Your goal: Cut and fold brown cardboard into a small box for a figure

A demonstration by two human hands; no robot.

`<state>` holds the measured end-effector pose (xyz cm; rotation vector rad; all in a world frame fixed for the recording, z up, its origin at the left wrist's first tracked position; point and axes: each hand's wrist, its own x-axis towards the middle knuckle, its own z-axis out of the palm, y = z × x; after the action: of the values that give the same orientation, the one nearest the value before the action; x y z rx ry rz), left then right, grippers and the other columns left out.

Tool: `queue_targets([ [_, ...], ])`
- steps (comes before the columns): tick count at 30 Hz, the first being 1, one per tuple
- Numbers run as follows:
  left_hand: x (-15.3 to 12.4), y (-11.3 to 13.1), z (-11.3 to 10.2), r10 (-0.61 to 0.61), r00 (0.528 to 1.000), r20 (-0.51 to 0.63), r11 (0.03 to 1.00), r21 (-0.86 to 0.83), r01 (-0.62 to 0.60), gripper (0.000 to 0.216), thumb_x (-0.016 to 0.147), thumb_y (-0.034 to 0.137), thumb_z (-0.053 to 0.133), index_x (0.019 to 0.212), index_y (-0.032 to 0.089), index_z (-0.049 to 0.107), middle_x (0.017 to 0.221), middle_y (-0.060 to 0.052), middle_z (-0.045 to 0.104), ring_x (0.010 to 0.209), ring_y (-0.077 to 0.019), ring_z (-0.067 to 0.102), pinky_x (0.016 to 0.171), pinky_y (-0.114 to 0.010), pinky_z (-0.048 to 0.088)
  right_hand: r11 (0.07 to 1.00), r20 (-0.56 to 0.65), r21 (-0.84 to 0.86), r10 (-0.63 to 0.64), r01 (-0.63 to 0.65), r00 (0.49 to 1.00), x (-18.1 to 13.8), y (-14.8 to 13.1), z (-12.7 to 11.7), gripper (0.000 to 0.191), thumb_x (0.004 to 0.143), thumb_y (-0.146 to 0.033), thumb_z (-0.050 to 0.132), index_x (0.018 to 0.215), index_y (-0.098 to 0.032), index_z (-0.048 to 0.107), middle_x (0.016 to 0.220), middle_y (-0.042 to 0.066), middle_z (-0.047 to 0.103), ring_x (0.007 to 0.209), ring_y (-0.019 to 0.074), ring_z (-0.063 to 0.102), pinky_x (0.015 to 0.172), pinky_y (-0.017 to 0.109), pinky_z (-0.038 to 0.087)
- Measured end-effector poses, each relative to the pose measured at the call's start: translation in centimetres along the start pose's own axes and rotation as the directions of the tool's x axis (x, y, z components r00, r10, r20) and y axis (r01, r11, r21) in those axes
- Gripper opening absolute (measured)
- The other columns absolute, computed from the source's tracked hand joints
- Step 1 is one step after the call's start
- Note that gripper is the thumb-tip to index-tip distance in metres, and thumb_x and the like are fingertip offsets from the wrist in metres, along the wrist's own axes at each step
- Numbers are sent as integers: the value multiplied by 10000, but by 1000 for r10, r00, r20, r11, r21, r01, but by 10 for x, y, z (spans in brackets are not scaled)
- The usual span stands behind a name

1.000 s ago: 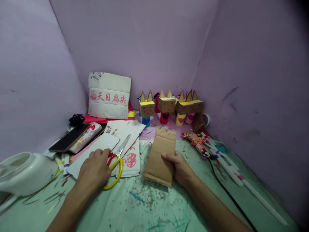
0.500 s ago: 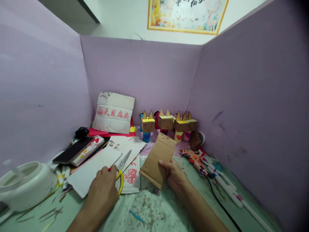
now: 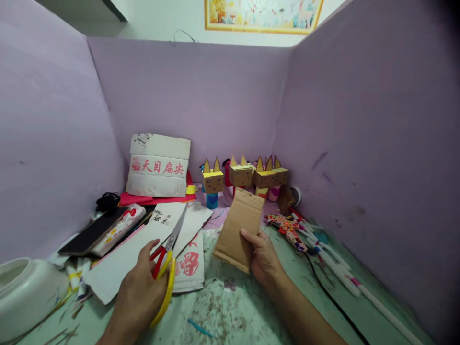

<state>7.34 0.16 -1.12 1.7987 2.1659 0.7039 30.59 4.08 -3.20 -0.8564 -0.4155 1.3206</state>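
Observation:
My left hand (image 3: 142, 290) grips a pair of scissors (image 3: 165, 256) with red and yellow handles, the blades pointing up and away over some cut white cardboard (image 3: 125, 261). In my right hand (image 3: 264, 256) is a flat piece of brown cardboard (image 3: 239, 230), held up with the thumb on its front face and the fingers hidden behind it. Its top edge looks torn. The cardboard and the scissors are apart. Beneath my left hand, white cardboard with red print (image 3: 189, 263) lies on the green table covering.
Several box-headed cardboard figures (image 3: 212, 182) stand at the back. A printed white cardboard sheet (image 3: 158, 165) leans on the purple wall. A phone (image 3: 91, 230) and white pot (image 3: 30, 297) lie left; a glue gun (image 3: 287, 230) and white tubes (image 3: 338, 273) right.
My left hand has lifted the scissors, and their handles now show more fully. The brown cardboard stays in my right hand, tilted slightly more upright. The camera view has shifted a little.

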Motion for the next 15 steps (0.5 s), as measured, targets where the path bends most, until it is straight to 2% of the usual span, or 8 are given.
queue_targets([
  [2,-3,1,0,124,987,-97,975,-171,-140,411,800,499,477,1088,208,511,678,-2,662,635,-204,643,580,-260,467,999,0,20,-29,29,1000,0,-3,1,407,463,-227,781,837,-162,635,714,33,729,597,213,656,612,343,539],
  [4,-7,9,0,267,952,-150,933,-209,-294,363,807,521,469,972,210,559,571,39,600,507,-162,585,509,-235,439,997,-30,47,-54,55,998,0,-7,1,448,467,-238,783,881,-166,628,727,29,729,601,214,658,612,349,543],
  [6,-10,25,-1,382,910,-163,889,-206,-410,318,841,472,432,951,208,572,532,47,562,467,-151,557,485,-235,425,991,-73,72,-104,109,992,1,-12,0,510,473,-252,785,948,-181,614,755,15,731,636,213,666,643,352,548],
  [8,-12,43,0,459,879,-129,855,-205,-477,284,868,406,387,961,202,562,555,30,567,508,-162,579,510,-244,433,979,-103,79,-179,187,978,2,-17,-1,566,490,-283,783,1018,-198,596,789,0,730,686,209,671,680,349,549],
  [11,-11,65,3,510,860,15,843,-209,-496,310,876,324,349,1124,187,477,653,2,597,594,-179,604,557,-265,446,958,-113,59,-274,281,955,3,-23,-4,612,546,-341,763,1111,-223,560,826,-6,725,722,197,669,703,344,545],
  [13,-11,70,8,530,844,84,832,-248,-497,387,871,294,348,1242,186,375,812,-36,629,721,-190,621,640,-282,469,949,-116,44,-304,311,946,5,-26,-8,613,581,-360,747,1144,-229,543,857,0,719,740,193,665,710,342,541],
  [15,-11,68,15,556,826,99,806,-307,-506,413,870,307,358,1271,207,348,1027,-75,610,909,-201,601,769,-301,470,940,-118,37,-332,339,936,8,-27,-11,602,605,-362,736,1157,-226,537,912,8,707,798,193,656,738,335,532],
])
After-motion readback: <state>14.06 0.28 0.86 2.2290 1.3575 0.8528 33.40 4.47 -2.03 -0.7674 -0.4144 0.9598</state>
